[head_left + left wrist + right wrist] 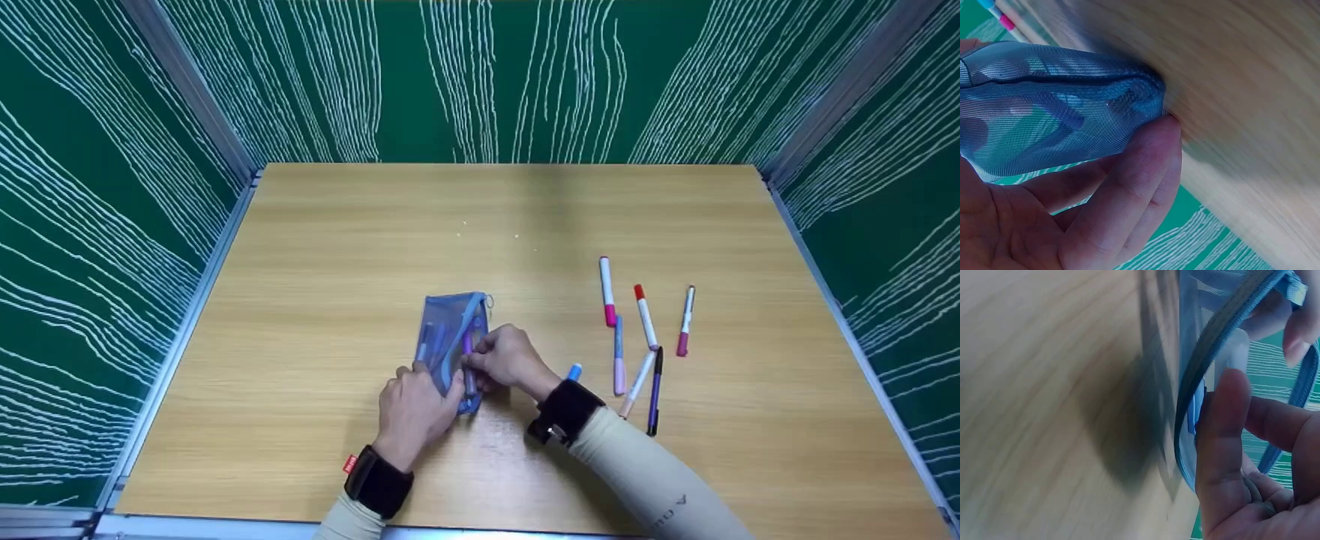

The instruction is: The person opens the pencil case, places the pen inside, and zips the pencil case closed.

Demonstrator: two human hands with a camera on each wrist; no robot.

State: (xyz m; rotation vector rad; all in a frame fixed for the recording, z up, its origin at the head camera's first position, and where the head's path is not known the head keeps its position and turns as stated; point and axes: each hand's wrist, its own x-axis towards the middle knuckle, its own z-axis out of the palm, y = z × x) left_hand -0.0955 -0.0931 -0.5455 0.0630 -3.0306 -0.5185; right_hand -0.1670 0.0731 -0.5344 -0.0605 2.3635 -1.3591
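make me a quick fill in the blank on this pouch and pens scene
1. The left hand holds a blue mesh ____.
2. The right hand pushes a purple ____ into the pouch.
3. The loose pens lie on the ____ side of the table.
4. The pouch's zip is ____.

Missing words: pouch; pen; right; open

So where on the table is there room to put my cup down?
The table is bare along the far edge by the green wall, and on the whole left side beside the pouch. It is crowded to the right, where the pens lie scattered, and around the two hands at the pouch.
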